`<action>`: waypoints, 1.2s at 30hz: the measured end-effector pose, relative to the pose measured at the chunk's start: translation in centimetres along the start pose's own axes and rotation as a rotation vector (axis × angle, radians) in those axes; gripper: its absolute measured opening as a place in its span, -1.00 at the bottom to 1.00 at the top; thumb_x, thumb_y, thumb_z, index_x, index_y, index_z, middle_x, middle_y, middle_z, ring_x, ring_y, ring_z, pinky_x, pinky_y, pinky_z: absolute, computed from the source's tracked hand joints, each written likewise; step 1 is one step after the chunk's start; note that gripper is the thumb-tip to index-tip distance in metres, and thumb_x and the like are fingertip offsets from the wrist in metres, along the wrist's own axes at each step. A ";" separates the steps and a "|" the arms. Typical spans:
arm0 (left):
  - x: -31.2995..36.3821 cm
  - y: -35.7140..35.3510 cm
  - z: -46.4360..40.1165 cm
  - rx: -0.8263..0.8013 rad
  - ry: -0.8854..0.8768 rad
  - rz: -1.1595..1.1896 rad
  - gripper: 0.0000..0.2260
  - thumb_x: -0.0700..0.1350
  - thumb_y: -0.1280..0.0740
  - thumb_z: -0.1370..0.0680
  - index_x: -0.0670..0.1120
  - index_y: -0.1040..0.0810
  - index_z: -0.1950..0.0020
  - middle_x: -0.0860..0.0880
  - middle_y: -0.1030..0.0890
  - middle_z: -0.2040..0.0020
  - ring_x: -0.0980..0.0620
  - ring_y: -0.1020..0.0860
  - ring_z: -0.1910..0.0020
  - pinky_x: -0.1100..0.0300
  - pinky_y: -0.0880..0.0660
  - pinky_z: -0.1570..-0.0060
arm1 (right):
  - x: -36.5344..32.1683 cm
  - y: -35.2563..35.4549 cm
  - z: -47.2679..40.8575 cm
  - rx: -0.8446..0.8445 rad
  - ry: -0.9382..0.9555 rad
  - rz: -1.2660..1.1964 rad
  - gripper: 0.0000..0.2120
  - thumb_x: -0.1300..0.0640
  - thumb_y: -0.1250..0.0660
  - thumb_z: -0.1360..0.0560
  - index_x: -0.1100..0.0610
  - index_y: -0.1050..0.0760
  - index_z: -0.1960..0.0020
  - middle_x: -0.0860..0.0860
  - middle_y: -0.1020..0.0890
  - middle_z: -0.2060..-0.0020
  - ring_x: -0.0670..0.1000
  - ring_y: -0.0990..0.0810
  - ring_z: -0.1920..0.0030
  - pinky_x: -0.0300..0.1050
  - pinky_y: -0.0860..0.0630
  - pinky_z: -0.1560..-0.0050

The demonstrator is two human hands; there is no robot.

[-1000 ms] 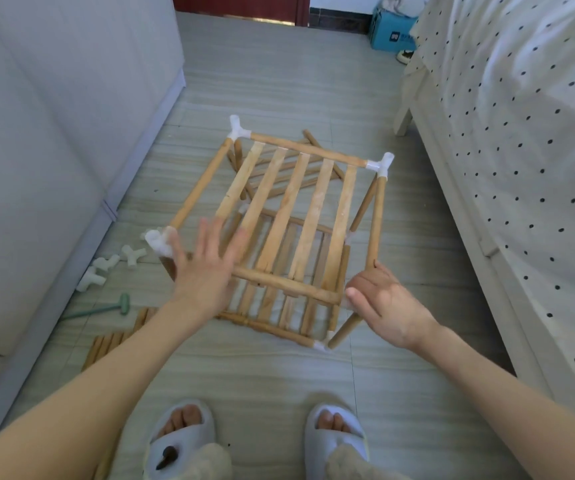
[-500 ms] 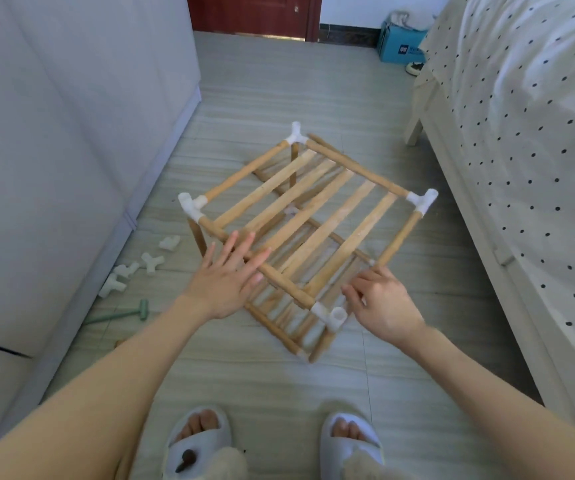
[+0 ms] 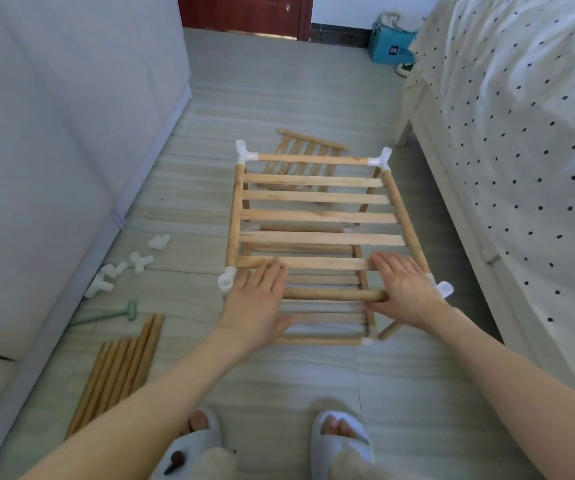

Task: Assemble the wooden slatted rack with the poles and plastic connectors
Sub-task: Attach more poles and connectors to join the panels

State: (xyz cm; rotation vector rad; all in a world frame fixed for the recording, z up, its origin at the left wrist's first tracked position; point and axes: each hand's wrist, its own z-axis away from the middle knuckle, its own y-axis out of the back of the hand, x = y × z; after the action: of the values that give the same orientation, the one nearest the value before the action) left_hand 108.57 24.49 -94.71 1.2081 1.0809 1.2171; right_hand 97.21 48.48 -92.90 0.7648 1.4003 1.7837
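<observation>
Nearest the camera, two feet in pale slippers (image 3: 343, 441) stand on the grey tiled floor (image 3: 279, 375), and a bundle of loose wooden poles (image 3: 120, 368) lies on the tiles to the left. Just beyond them a small green mallet (image 3: 125, 311) lies flat. Both forearms reach forward to the wooden slatted rack (image 3: 317, 216), which stands on the floor between the grey cabinet (image 3: 54, 133) and the bed (image 3: 521, 133). The left hand (image 3: 255, 303) lies flat with fingers straight over the near rail beside a white corner connector (image 3: 226, 282); the right hand (image 3: 403, 289) rests the same way, fingers extended, near the opposite near corner. Spare white plastic connectors (image 3: 140, 261) are scattered by the cabinet's base. Another slatted panel (image 3: 308, 145) lies on the floor behind the rack, and farther off sit a blue box (image 3: 391, 46) and a dark red door (image 3: 244, 12).
</observation>
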 end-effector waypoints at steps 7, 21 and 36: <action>-2.0 0.6 -3.3 0.033 0.037 0.034 -0.12 0.47 0.27 -0.39 -0.07 -0.25 -0.47 -0.10 -0.36 -0.40 -0.10 -0.30 -0.40 -0.16 -0.05 -0.42 | -1.3 -0.6 -0.9 0.126 -0.028 0.019 -0.17 -0.36 -0.21 -0.41 0.12 -0.12 -0.47 0.03 -0.31 -0.39 0.05 -0.24 -0.41 -0.06 -0.08 -0.46; -1.8 -1.4 -5.3 0.356 0.132 0.037 -0.64 0.02 -0.07 -0.50 -0.17 -0.56 0.18 -0.14 -0.58 0.30 -0.15 -0.55 0.30 0.09 -0.46 0.21 | -1.1 -2.6 -2.0 0.300 -0.019 0.070 -0.19 -0.46 -0.05 -0.32 0.26 -0.54 -0.04 0.13 -0.64 0.14 0.17 -0.62 0.16 0.03 -0.57 0.04; -1.7 1.3 -3.3 -0.123 0.045 0.158 -0.58 -0.02 0.08 -0.66 -0.14 -0.16 -0.49 -0.09 -0.08 -0.54 -0.05 -0.04 -0.51 0.03 -0.05 -0.45 | -4.9 -0.1 0.8 -0.085 -0.115 -0.057 -0.29 -0.15 -0.17 -0.55 0.08 0.09 -0.53 0.08 0.05 -0.53 0.10 0.08 -0.52 0.06 0.02 -0.49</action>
State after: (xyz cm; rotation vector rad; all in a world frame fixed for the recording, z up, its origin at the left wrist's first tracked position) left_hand 105.05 22.98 -93.79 1.1930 0.9427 1.4171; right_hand 100.61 44.80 -92.89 0.7623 1.2514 1.7167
